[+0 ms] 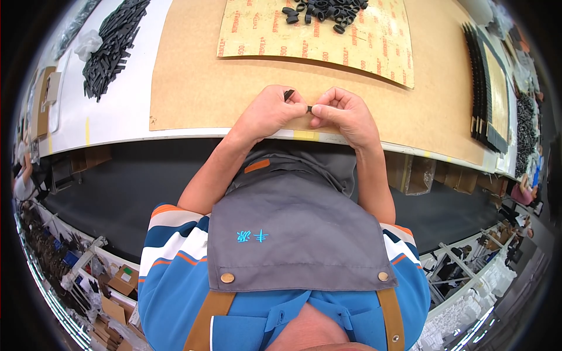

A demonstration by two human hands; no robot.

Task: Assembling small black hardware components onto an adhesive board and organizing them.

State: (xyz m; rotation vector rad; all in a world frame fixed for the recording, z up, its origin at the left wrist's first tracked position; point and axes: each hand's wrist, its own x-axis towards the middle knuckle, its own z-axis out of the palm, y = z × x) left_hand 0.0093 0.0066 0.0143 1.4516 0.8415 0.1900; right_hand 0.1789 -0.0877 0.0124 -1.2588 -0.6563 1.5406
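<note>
My left hand (270,114) and right hand (349,117) meet just above the frame's centre, fingertips pinching a small black piece (309,109) between them; its long axis seems to run left to right, neither hand nearer; a black strip end (288,95) shows in my left grip — whether the same piece, I cannot tell.

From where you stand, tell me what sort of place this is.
Probably a small-parts workshop or factory floor: a heap of black strips lies on the worktable, black rings on a yellow sheet, and cardboard boxes stand nearby.
</note>
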